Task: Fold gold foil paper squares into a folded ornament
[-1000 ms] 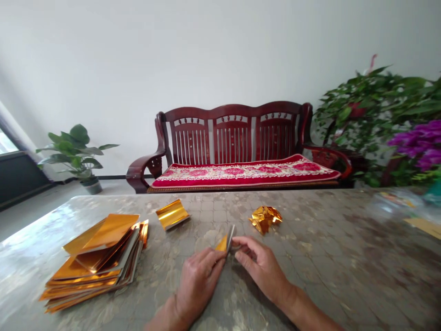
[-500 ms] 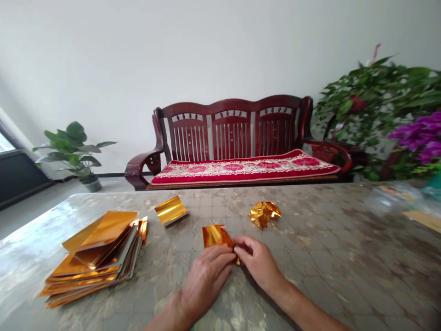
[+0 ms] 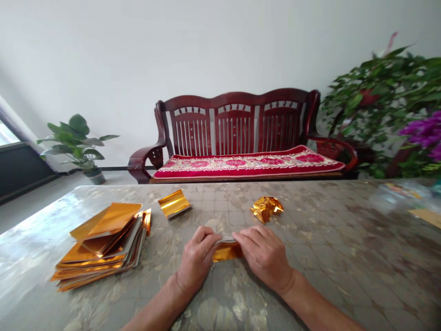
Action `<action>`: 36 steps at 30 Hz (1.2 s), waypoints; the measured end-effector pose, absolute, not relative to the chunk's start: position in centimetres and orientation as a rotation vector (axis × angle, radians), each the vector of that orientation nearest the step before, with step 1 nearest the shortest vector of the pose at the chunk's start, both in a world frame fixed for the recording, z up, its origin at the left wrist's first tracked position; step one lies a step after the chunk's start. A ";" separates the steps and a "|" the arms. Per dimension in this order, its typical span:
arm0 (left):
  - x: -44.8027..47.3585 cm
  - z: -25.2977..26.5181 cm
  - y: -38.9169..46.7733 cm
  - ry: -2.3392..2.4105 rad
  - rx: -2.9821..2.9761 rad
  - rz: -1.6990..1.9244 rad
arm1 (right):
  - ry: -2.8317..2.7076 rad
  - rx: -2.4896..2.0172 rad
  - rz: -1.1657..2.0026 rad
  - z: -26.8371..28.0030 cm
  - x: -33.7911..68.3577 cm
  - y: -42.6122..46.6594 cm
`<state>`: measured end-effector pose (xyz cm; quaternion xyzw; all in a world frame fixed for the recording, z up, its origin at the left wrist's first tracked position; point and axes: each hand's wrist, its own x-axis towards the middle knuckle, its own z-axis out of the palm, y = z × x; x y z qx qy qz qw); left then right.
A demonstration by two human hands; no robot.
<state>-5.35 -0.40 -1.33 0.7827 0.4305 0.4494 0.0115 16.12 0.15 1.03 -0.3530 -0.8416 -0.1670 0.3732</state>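
Note:
A gold foil paper sheet [image 3: 227,252] is stretched between my hands, low over the table or on it; its pale back shows along the far edge. My left hand [image 3: 198,255] pinches the sheet's left end. At the other end, the closed fingers of my right hand [image 3: 263,255] grip it, hiding that corner. Beyond my left hand lies a curled gold foil sheet [image 3: 174,203]. A crumpled piece of gold foil [image 3: 266,209] sits past my right hand. To the left is an uneven stack of gold foil sheets [image 3: 103,248].
The table [image 3: 337,257] has a patterned, glossy cover. At its right end are a clear plastic bag [image 3: 399,195] and a brown card piece [image 3: 426,217]. Behind stands a dark red wooden bench [image 3: 234,124] with a floral cushion. Potted plants [image 3: 79,142] flank it.
My left hand has lifted from lying on the sheet to pinching its left end. The sheet is now turned and held at both ends. The view has shifted slightly.

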 end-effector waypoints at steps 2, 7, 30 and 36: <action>-5.6 -1.3 -0.3 1.311 2.435 1.460 | -2.125 -0.956 -0.426 1.0 16.4 0.4; -6.2 -1.1 -0.2 1.189 2.602 1.533 | -2.097 -0.873 -0.541 1.1 17.9 1.0; -6.6 -1.0 -1.1 1.399 2.745 1.268 | -2.191 -0.756 -0.335 0.0 17.9 0.6; -6.7 -1.8 -0.4 1.237 2.706 1.358 | -2.141 -0.719 -0.213 -0.7 17.9 0.9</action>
